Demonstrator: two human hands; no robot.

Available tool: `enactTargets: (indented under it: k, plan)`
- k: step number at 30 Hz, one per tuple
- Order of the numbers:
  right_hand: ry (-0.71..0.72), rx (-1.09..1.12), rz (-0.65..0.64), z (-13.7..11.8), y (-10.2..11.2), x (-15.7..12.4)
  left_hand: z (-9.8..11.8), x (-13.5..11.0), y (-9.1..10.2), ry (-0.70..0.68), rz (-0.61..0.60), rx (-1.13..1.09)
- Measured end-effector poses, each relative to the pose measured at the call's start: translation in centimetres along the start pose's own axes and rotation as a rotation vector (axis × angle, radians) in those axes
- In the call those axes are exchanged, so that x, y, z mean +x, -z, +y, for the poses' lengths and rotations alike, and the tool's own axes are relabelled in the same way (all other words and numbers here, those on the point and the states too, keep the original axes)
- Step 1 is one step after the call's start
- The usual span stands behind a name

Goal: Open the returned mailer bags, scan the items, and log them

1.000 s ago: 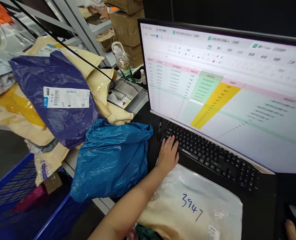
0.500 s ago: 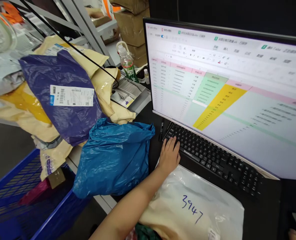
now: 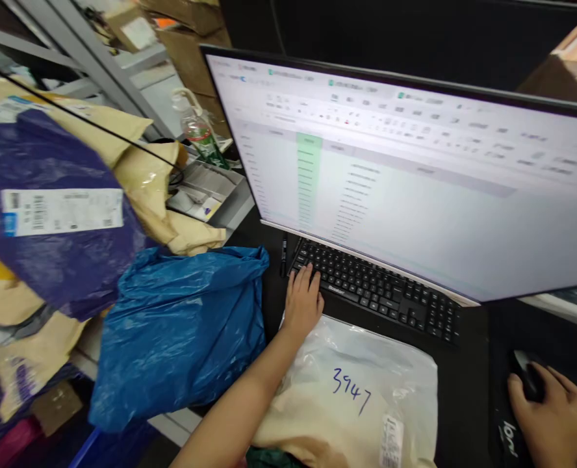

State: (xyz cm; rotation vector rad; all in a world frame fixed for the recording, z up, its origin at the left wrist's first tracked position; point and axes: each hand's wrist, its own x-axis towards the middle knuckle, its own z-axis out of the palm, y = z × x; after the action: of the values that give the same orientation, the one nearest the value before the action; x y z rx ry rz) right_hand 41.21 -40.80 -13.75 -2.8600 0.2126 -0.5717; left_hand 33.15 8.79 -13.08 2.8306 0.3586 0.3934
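Observation:
My left hand (image 3: 304, 304) rests with fingers spread on the left end of the black keyboard (image 3: 376, 286). At the lower right, my right hand (image 3: 551, 413) is wrapped round a black computer mouse (image 3: 528, 377) on a dark mouse pad (image 3: 505, 396). Behind the keyboard stands a wide monitor (image 3: 415, 221) with a spreadsheet on it; one column is green. A clear plastic bag (image 3: 390, 364) marked "3947" lies in front of the keyboard, partly behind my left forearm. Its contents look cream-coloured, and a small barcode label is on it.
Left of my arm lies a blue plastic parcel (image 3: 186, 325). Beyond it are a purple parcel (image 3: 64, 260) with a shipping label and several cream mailers (image 3: 142, 175). A bottle (image 3: 203, 140), a small tray (image 3: 205, 185) and a black marker (image 3: 283, 255) sit left of the monitor.
The view has swung right, bringing my right hand and the mouse fully into sight. The spreadsheet on screen has changed; its yellow column is gone. My left hand stays on the keyboard.

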Motion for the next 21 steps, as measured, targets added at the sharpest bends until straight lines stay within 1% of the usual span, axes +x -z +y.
enactTargets:
  k: [3,5,11,18,21]
  plan:
    - [0.077,-0.019,0.019,0.0,-0.1,0.1,0.0,0.2,-0.3,-0.009,0.013,-0.007]
    - [0.093,-0.035,0.006,0.4,-0.3,0.2,0.0,0.3,-0.5,-0.017,0.027,-0.008]
    - [0.086,-0.041,-0.004,1.1,-0.3,0.3,0.2,0.3,-0.7,-0.03,0.039,-0.001]
    - [0.077,-0.03,0.005,0.9,-0.3,0.2,0.2,0.3,-0.5,-0.017,0.02,-0.012]
    - [0.07,-0.023,0.011,1.0,-0.3,0.2,0.4,0.3,-0.2,-0.013,-0.007,-0.004]
